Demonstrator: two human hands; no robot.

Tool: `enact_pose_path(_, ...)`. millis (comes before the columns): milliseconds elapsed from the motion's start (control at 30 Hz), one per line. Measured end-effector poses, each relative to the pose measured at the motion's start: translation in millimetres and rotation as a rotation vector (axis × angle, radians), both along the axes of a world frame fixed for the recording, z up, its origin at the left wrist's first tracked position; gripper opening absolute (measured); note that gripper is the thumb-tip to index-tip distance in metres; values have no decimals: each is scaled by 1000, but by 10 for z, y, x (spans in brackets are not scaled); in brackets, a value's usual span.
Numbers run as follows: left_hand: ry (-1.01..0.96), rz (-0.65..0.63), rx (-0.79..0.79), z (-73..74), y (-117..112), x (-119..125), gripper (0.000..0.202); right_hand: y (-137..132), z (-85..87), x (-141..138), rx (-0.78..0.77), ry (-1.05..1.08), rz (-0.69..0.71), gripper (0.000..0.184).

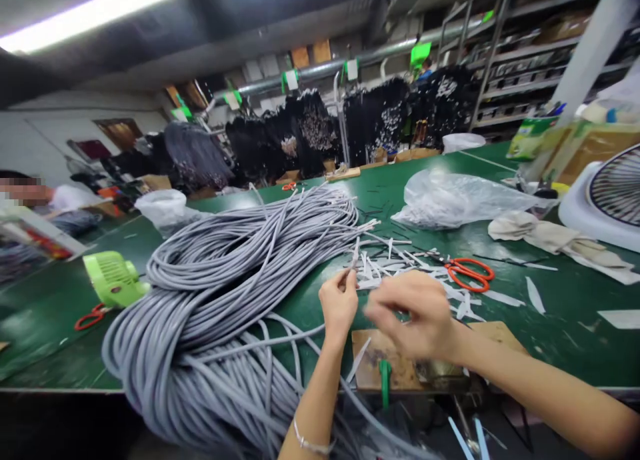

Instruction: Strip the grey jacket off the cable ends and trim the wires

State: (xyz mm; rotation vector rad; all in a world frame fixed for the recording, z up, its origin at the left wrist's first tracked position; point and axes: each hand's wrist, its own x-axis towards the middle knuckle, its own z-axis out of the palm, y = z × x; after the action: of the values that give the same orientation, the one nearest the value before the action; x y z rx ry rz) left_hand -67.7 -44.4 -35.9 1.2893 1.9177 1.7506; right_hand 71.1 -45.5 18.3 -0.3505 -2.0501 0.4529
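Mostly glossy coils of grey cable (210,260)

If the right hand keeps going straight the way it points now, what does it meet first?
Most likely the left hand, which pinches a white strip. The right hand is blurred, so the depth is unclear.

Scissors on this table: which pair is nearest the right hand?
The orange pair among white strips, beyond the right hand; the other two lie far left.

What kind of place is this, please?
It looks like a cable workshop or small factory: a big coil of grey cable on a long green workbench, orange scissors among cut pieces, and metal storage shelves behind.
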Motion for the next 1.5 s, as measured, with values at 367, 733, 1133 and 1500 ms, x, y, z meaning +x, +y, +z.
enact_pose_path(367, -133, -87, 206, 3, -87, 37, 22, 543, -317, -62, -202, -187, -454, 29)
enact_pose_path(733, 333, -73, 138, -5, -155, 78, 18, 374, -257, -181, -388, -35, -256, 16)
enact_pose_path(1133, 407, 108, 200, -31, -190, 136, 22, 382, -287, -146, -317, -16, -368, 24)
enact_pose_path(1500, 70, -5, 121, -76, -211, 84, 29, 367, -327, -146, -59, -162, -442, 27)
